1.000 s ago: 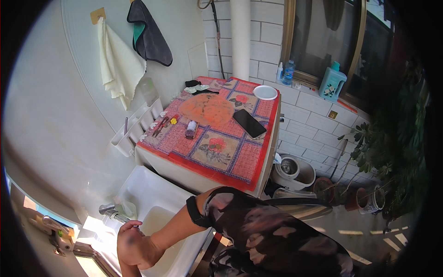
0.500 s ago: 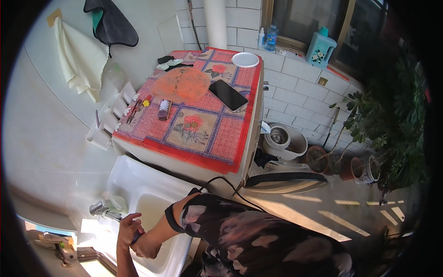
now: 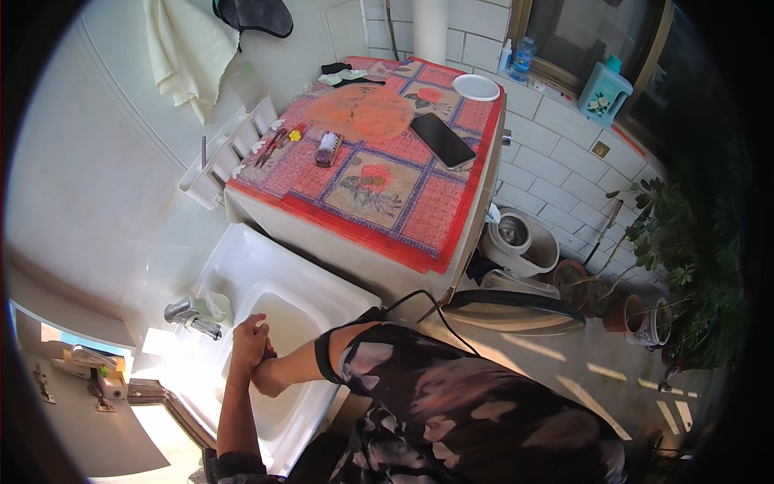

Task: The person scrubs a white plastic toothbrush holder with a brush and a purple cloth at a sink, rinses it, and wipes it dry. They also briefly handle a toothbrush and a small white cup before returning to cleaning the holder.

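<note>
Left hand [image 3: 248, 343]: fingers, spread a moment ago, look more drawn in toward the other hand.
Right hand [image 3: 270, 378]: tucked against it, the two together; which one grips, I can't tell.
Small dark thing [image 3: 268, 353]: between them, above the white sink [image 3: 246, 252], near the tap [image 3: 193, 316]; handling seems unfinished.
Long axis: mostly covered, so its direction can't be told.
</note>
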Tool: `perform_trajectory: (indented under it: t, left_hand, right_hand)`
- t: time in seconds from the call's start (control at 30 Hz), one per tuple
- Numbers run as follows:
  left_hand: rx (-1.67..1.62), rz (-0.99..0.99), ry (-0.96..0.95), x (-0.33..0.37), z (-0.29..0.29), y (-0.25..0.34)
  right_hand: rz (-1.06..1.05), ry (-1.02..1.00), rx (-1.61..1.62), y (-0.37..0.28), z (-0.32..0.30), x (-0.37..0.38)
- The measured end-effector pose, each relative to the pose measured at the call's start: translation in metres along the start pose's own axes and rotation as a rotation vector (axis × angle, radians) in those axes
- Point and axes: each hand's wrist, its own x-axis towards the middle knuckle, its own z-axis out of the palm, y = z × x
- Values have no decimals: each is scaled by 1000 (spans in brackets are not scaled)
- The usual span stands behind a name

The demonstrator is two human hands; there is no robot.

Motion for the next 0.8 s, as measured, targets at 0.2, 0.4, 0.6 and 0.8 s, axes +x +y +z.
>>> perform_trajectory:
  t: [0.2, 0.4, 0.6, 0.8]
  left_hand:
    - [84, 53, 130, -2, 18, -13]
    - [267, 16, 212, 3, 31, -31]
    - [290, -56, 237, 1, 48, -49]
    - [442, 47, 317, -1, 60, -57]
  right_hand:
    - [-99, -133, 87, -11, 12, 13]
    - [457, 44, 602, -53, 71, 46]
    - [537, 169, 912, -79, 104, 56]
    - [517, 209, 1080, -85, 91, 42]
